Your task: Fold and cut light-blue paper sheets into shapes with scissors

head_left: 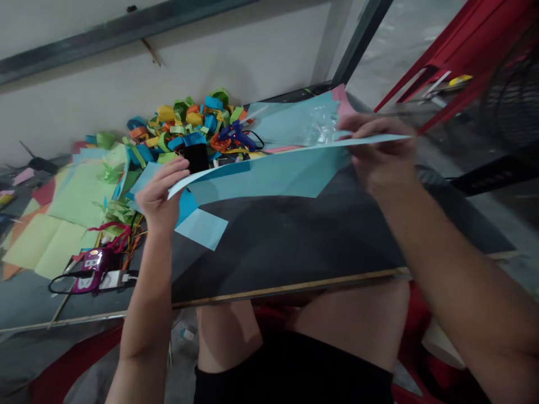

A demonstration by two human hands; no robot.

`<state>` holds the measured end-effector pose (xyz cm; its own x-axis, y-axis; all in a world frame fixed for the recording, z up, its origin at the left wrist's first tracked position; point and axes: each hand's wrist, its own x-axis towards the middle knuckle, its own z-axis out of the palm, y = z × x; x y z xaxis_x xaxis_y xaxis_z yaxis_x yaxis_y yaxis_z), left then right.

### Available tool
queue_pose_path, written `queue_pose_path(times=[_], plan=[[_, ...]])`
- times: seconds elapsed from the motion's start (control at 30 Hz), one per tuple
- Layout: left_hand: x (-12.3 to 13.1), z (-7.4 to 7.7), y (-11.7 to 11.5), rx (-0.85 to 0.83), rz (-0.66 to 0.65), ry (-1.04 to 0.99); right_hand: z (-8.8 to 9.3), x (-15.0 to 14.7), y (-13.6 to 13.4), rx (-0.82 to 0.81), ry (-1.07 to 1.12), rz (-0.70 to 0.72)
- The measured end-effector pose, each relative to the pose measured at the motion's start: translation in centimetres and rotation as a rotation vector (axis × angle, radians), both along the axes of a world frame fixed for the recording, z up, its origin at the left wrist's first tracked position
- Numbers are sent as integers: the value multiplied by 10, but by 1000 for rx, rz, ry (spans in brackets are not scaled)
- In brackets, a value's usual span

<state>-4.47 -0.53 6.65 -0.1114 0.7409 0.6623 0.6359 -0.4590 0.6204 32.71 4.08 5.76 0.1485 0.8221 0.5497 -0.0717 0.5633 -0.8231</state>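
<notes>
A large light-blue sheet of paper [269, 175] is stretched between my two hands, raised above the dark table and seen nearly edge-on. My left hand [159, 193] pinches its left end, where the paper curls up. At the other end my right hand [379, 148] grips the sheet, fingers over and under it; some of those fingers are blurred. Below my left hand a small light-blue paper square [202, 228] lies on the table, partly over a brighter blue piece [186, 206].
Behind the sheet lie a heap of coloured paper loops [185, 126], a blue glue gun [238, 134] and a clear plastic bag [320, 126]. Coloured papers [54, 238] and a purple power socket [93, 269] with cables are at left. A red chair [467, 50] and a fan [514, 101] stand right.
</notes>
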Motion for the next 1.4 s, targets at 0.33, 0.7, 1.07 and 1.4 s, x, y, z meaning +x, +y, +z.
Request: queue_pose_path(times=[0.33,0.7,1.07,1.4], plan=[[-27,-7,-105,-226,-646,259,-33,30,-101,-22,-671,271],[-51,-32,-107,-362,-577,41,-74,-8,-83,147,-1127,578],[-36,-43,-87,-223,-592,475,-59,24,-6,417,-1367,139],[-33,-58,-90,-359,-581,387,-75,13,-58,418,-1284,245]])
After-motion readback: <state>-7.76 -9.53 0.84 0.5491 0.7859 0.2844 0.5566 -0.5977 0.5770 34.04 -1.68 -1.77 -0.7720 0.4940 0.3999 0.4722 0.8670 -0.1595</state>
